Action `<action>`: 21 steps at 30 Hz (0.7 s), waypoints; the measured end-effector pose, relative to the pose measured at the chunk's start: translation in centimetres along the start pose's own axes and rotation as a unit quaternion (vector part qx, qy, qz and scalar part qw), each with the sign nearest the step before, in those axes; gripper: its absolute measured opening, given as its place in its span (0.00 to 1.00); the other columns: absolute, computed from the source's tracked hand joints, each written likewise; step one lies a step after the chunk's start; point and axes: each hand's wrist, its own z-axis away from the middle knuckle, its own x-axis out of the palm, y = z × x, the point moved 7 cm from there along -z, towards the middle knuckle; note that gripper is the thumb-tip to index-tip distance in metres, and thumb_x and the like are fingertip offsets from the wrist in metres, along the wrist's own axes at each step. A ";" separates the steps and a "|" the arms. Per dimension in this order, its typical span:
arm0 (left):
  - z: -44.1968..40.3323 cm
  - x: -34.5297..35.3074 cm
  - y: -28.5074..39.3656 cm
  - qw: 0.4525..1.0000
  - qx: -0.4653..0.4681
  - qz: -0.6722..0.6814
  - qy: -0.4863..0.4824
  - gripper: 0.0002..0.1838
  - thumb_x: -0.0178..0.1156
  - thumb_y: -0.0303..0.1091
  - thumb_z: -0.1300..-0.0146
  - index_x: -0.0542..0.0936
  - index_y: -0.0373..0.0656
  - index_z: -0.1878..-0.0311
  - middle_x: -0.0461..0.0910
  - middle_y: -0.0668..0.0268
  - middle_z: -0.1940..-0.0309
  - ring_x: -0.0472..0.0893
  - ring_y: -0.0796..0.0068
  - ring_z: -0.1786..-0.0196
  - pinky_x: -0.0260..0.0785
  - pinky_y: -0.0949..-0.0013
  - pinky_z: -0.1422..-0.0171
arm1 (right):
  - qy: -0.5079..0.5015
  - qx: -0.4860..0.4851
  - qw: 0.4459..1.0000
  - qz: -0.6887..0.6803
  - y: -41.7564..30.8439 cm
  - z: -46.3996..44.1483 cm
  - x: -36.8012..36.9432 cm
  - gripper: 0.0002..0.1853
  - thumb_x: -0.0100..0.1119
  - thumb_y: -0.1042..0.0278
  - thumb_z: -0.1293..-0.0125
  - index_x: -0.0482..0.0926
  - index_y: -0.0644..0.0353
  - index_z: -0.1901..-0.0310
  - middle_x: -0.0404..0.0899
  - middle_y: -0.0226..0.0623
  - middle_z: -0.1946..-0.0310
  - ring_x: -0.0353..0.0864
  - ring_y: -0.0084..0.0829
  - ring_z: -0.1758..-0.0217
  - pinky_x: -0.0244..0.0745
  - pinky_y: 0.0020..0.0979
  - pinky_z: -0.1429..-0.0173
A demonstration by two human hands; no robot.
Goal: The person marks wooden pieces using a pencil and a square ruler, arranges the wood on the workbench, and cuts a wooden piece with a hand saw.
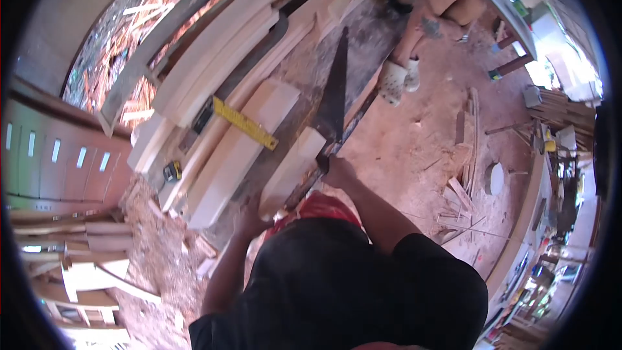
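My right hand [338,174] is closed round the dark handle of a handsaw. The saw's long tapering blade [334,91] points away from me, beside the far end of a short pale wooden block [291,172]. At the block's near end my left hand [251,218] grips its edge, with the fingers partly hidden. Left of the block, a wider wooden board [243,155] lies on the bench. Across that board rests a yellow square [249,126] with a dark handle. A small tape measure [172,171] sits further left, by the boards' near ends.
Long shaped planks [207,58] are stacked on the bench's far left. Another person's legs, in light clogs [392,81], are beyond the bench at the upper right. Wood offcuts [460,194] litter the floor on the right. A long workbench [518,240] runs along the right side.
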 end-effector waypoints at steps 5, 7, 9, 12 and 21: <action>0.1 -2.5 2.1 0.994 -0.031 -0.054 0.094 0.50 0.80 0.45 0.52 0.71 0.52 0.22 0.79 0.53 0.42 0.81 0.43 0.37 0.78 0.42 0.35 | 0.024 -0.014 0.999 0.040 3.9 1.6 -2.0 0.27 0.73 0.63 0.46 0.78 0.62 0.44 0.89 0.53 0.54 0.89 0.55 0.46 0.84 0.54 0.41; -0.5 -3.1 3.1 0.986 -0.012 -0.083 0.144 0.44 0.78 0.42 0.49 0.74 0.52 0.25 0.78 0.54 0.42 0.83 0.42 0.41 0.79 0.42 0.37 | 0.036 -0.020 0.997 0.058 5.0 1.9 -2.9 0.25 0.73 0.63 0.46 0.79 0.62 0.46 0.89 0.53 0.55 0.89 0.55 0.48 0.83 0.54 0.42; -1.3 -3.2 4.2 0.980 -0.005 -0.107 0.165 0.42 0.78 0.42 0.47 0.74 0.51 0.27 0.78 0.53 0.41 0.83 0.41 0.41 0.79 0.42 0.39 | 0.048 -0.032 0.995 0.081 5.6 2.4 -3.7 0.25 0.72 0.64 0.46 0.79 0.61 0.47 0.89 0.52 0.57 0.89 0.54 0.50 0.83 0.53 0.42; -2.4 -2.1 3.9 0.974 0.015 -0.148 0.168 0.38 0.76 0.42 0.44 0.75 0.50 0.29 0.78 0.53 0.42 0.83 0.40 0.42 0.79 0.41 0.40 | 0.078 -0.040 0.990 0.114 6.2 3.6 -4.0 0.23 0.73 0.65 0.46 0.79 0.60 0.49 0.88 0.50 0.60 0.89 0.52 0.51 0.80 0.52 0.41; -3.6 0.2 2.5 0.978 0.096 -0.130 0.135 0.38 0.73 0.40 0.38 0.70 0.42 0.26 0.79 0.44 0.37 0.85 0.35 0.45 0.79 0.41 0.40 | 0.166 -0.032 0.985 0.045 6.0 16.8 4.3 0.23 0.76 0.60 0.45 0.80 0.58 0.51 0.86 0.48 0.60 0.87 0.52 0.51 0.79 0.52 0.41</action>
